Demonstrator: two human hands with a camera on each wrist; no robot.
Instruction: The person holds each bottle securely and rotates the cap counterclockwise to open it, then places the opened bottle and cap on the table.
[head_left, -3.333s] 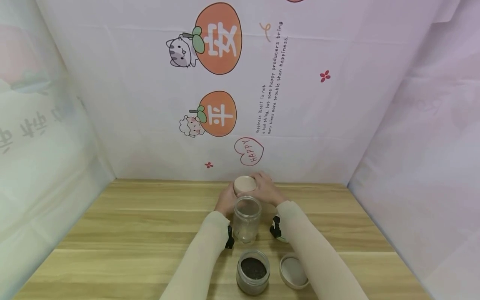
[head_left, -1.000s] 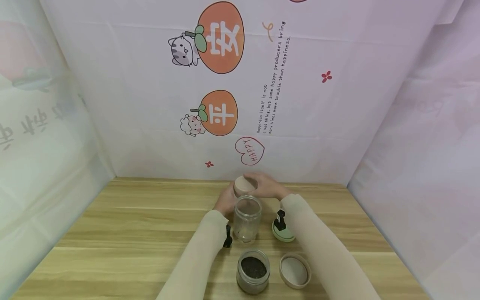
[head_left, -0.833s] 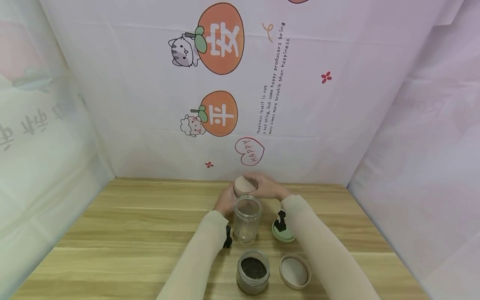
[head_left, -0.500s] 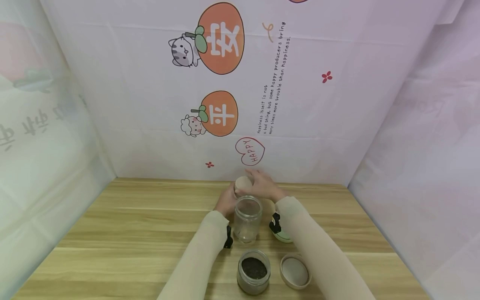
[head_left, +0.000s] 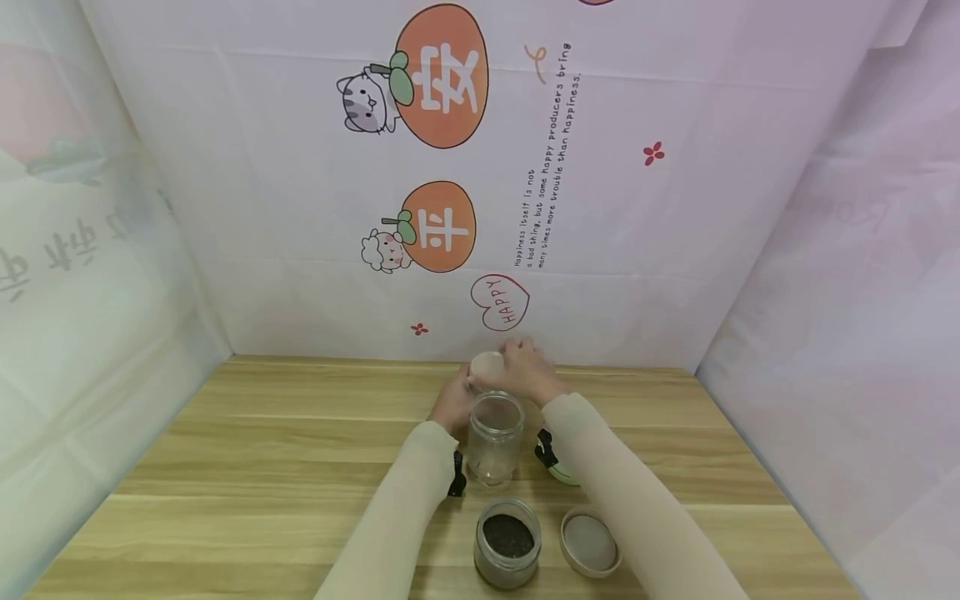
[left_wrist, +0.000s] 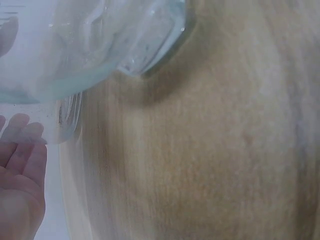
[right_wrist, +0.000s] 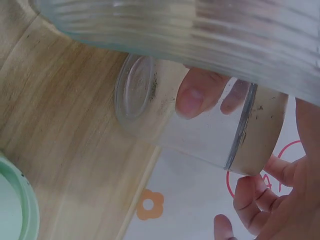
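Observation:
At the back of the table, my left hand [head_left: 452, 400] holds a clear jar [right_wrist: 195, 142] round its side. My right hand [head_left: 527, 373] has its fingers at the rim of the beige lid [head_left: 486, 364] on that jar. In the right wrist view a few dark crumbs show inside the jar near its base. Just in front stands a taller lidless glass jar [head_left: 495, 446], which partly hides the back jar. In the left wrist view this glass fills the upper left, with fingers [left_wrist: 30, 160] of the left hand against the clear jar behind it.
Nearest me stands an open jar [head_left: 507, 557] with dark grainy contents. To its right a beige lid [head_left: 589, 543] lies with its inside up. A green lid [head_left: 564, 473] is partly under my right forearm. The printed cloth wall [head_left: 600, 317] rises right behind the hands.
My right hand has shifted and rotated over the beige lid, its fingers now higher and more bunched, and its wrist slightly left. The left hand and jars keep their places.

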